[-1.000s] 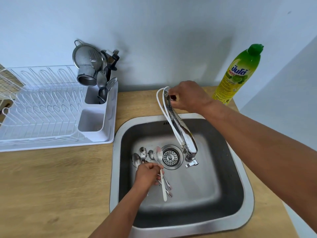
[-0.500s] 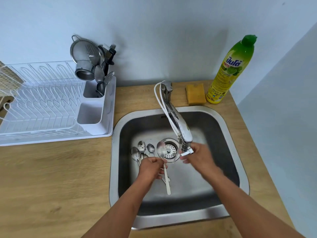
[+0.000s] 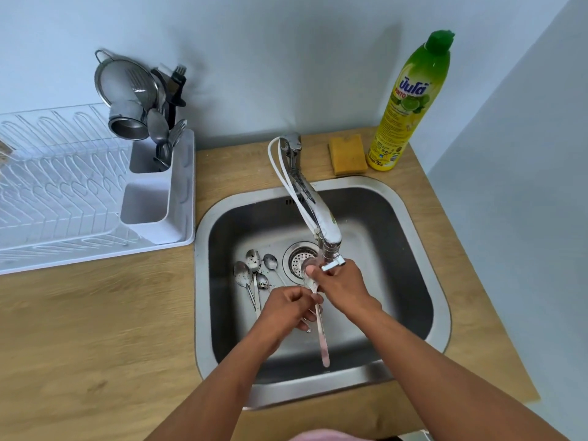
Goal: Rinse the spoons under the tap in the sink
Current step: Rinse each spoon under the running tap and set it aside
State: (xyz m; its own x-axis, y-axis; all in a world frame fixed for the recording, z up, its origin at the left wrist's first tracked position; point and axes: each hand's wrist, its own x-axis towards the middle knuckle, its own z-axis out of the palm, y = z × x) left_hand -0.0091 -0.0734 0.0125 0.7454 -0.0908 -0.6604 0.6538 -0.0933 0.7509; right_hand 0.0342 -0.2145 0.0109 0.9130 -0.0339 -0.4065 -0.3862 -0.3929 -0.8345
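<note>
Steel spoon [image 3: 319,316] gripped by left hand [image 3: 288,308] at frame centre under tap [image 3: 327,237]; right hand [image 3: 339,286], moved down from tap base, now pinching bowl for rubbing; other spoons [image 3: 254,270] unrinsed in sink [image 3: 413,249].

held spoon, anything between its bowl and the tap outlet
Nothing visible. The held spoon sits in the left hand, bowl up under the tap outlet, where the right hand fingers rub it, not blocking it.

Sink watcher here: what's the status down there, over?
Left hand grips spoon by its handle; right hand rubs its bowl under the tap. Four dirty spoons wait in sink. Nothing blocking.
</note>
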